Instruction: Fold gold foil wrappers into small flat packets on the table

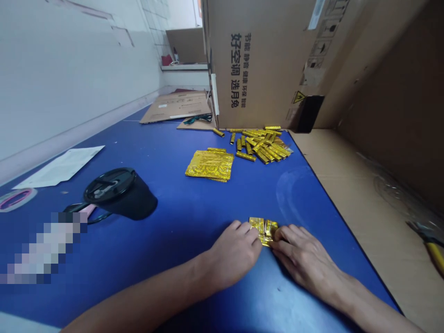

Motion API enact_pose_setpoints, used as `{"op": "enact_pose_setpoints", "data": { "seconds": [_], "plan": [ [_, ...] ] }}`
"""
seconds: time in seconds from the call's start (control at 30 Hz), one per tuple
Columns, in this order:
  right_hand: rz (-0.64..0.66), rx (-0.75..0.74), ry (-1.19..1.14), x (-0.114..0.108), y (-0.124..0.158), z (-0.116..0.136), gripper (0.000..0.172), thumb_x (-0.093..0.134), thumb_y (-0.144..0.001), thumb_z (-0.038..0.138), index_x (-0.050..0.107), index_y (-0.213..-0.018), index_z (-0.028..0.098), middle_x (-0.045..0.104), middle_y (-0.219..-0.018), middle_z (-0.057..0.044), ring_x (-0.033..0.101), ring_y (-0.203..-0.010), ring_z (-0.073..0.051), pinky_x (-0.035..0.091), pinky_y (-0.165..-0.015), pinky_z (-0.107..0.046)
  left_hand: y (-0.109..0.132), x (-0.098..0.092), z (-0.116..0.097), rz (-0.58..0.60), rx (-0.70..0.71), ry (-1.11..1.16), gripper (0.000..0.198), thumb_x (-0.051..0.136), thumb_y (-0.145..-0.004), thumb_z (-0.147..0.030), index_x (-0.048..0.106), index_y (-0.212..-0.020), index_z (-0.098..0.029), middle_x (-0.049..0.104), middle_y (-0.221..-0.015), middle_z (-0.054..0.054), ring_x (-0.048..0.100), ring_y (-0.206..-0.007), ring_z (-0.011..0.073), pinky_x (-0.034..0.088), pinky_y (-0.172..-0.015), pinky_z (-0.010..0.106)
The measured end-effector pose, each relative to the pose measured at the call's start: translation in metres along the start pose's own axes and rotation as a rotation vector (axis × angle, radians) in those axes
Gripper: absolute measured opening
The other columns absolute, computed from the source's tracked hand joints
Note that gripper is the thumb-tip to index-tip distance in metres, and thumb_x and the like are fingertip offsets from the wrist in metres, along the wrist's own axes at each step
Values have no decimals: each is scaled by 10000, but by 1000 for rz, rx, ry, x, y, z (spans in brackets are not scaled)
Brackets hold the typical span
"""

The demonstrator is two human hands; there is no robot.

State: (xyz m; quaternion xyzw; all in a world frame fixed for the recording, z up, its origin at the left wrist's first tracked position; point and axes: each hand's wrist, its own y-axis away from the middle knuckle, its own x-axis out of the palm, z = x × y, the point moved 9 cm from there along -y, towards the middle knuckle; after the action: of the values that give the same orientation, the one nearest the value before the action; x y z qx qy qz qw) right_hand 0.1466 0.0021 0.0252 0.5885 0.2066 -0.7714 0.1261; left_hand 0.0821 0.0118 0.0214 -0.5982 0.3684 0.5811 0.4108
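Note:
On the blue table, a small sheet of gold foil paper (261, 226) lies partly folded, with a seam showing near its middle. My left hand (236, 252) is closed at the sheet's left edge, its fingers curled onto the foil. My right hand (303, 256) pinches the right edge between thumb and fingers. Farther off lies a flat stack of gold foil sheets (210, 165). To its right, a heap of rolled or folded gold foil pieces (265, 145) spreads against the cardboard box.
A black lidded cup (126, 194) stands at the left, beside pink-handled scissors (86, 212) and a tape roll (15, 200). White paper (60, 166) lies near the wall. A large cardboard box (270, 64) blocks the back. Pliers (430, 245) rest on cardboard at right.

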Motion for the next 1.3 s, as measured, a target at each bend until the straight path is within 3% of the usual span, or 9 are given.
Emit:
{"op": "enact_pose_setpoints", "data": {
  "seconds": [0.1, 0.23, 0.4, 0.53, 0.63, 0.83, 1.1, 1.3],
  "plan": [
    [33, -12, 26, -1, -2, 3, 241, 382, -849, 191, 620, -813, 203, 540, -753, -53, 473, -721, -160, 368, -642, -305, 5, 1, -3, 6, -52, -9, 321, 506, -807, -338, 496, -1054, -133, 551, -886, 44, 465, -799, 216, 344, -696, 361],
    [40, -29, 54, -3, -1, 5, 233, 391, -840, 184, 618, -793, 203, 554, -765, -51, 486, -723, -161, 380, -659, -318, 10, 4, -6, 49, -65, -23, 563, 595, -681, -517, 509, -1068, -116, 564, -901, 57, 464, -812, 228, 321, -774, 405],
    [-32, -58, 61, -8, 1, 9, 233, 406, -818, 139, 625, -854, 209, 600, -874, -64, 525, -815, -188, 414, -732, -378, 6, 2, -7, 42, -41, -21, 414, 587, -729, -436, 543, -984, -114, 569, -860, 57, 478, -802, 213, 343, -728, 364],
    [-84, -126, -24, -8, 4, 11, 288, 397, -816, 94, 595, -990, 210, 602, -1054, -65, 522, -1004, -172, 316, -942, -439, 2, 5, -8, -8, 10, 25, 307, 560, -770, -374, 558, -935, -115, 564, -973, 74, 473, -930, 207, 351, -757, 308],
    [-52, -142, -66, -2, 5, 8, 346, 389, -806, 60, 553, -1069, 212, 609, -1068, -57, 536, -1011, -148, 277, -981, -439, 1, 8, -7, -31, 38, 49, 177, 503, -818, -252, 553, -926, -121, 568, -986, 64, 481, -937, 190, 357, -779, 286],
    [-10, -113, -100, 0, 2, 3, 363, 391, -800, 58, 540, -1079, 236, 609, -1067, -40, 548, -989, -139, 272, -980, -444, -4, 5, -6, -21, 58, 46, 95, 451, -817, -146, 538, -849, -131, 566, -839, 36, 494, -811, 190, 393, -757, 314],
    [-25, -98, -135, -3, -3, 4, 263, 375, -835, 125, 590, -970, 192, 637, -895, -73, 567, -891, -174, 416, -840, -371, -9, 10, -8, -39, 21, -6, 135, 452, -802, -117, 542, -903, -102, 548, -881, 60, 465, -829, 210, 423, -726, 307],
    [-80, -122, -196, -7, -2, 6, 292, 379, -839, 120, 542, -1072, 189, 617, -935, -82, 536, -905, -185, 439, -775, -344, -10, 9, -3, -89, -22, 54, 152, 403, -808, -90, 541, -867, -113, 542, -874, 67, 453, -844, 207, 412, -759, 314]
  ]
}}
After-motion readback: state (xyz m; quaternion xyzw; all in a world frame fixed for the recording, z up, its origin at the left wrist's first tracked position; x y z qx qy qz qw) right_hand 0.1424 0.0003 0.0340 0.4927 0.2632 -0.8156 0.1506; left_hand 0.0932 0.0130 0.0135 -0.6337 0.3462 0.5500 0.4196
